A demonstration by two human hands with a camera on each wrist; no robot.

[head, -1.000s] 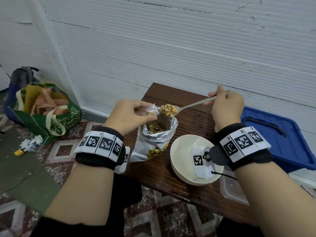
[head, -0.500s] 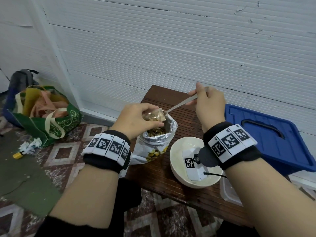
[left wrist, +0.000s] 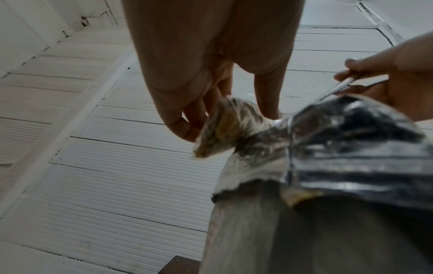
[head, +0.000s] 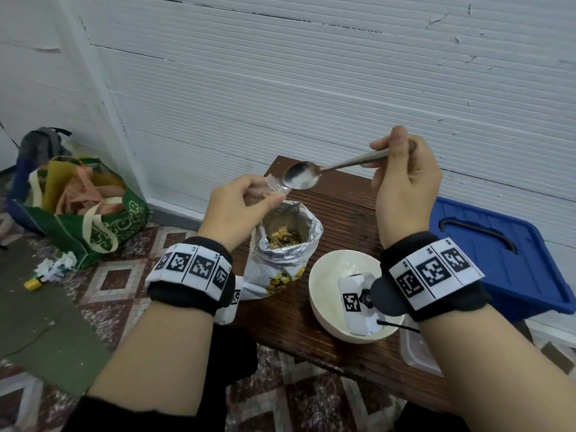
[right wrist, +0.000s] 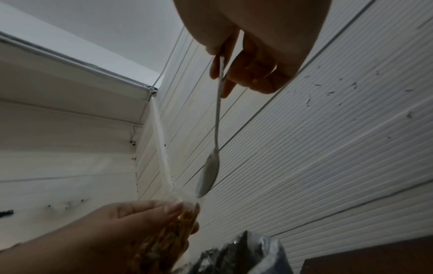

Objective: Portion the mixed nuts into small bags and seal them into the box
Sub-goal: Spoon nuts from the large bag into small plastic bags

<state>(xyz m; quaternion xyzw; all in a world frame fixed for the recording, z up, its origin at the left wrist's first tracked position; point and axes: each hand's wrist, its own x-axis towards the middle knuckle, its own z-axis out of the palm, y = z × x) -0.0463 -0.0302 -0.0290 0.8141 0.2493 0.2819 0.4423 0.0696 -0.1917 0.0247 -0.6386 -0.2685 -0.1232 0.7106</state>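
Observation:
A silver foil bag of mixed nuts (head: 285, 244) stands open on the dark wooden table (head: 349, 210). Just above its left rim my left hand (head: 240, 210) holds a small clear bag (head: 274, 187) with nuts inside; the same small bag (left wrist: 222, 129) (right wrist: 178, 222) shows in both wrist views. My right hand (head: 402, 179) grips the handle of a metal spoon (head: 302, 179), whose empty bowl hovers at the small bag's mouth. The spoon (right wrist: 211, 174) hangs bowl-down in the right wrist view.
An empty white bowl (head: 327, 275) sits right of the foil bag. A clear plastic box (head: 417, 350) is at the table's near right edge, a blue bin lid (head: 498, 260) beyond it. A green shopping bag (head: 87, 207) lies on the floor at left.
The spoon came loaded with nuts, tipped them into the small bag, and has now lifted up and out empty. My left hand has kept hold of the small bag.

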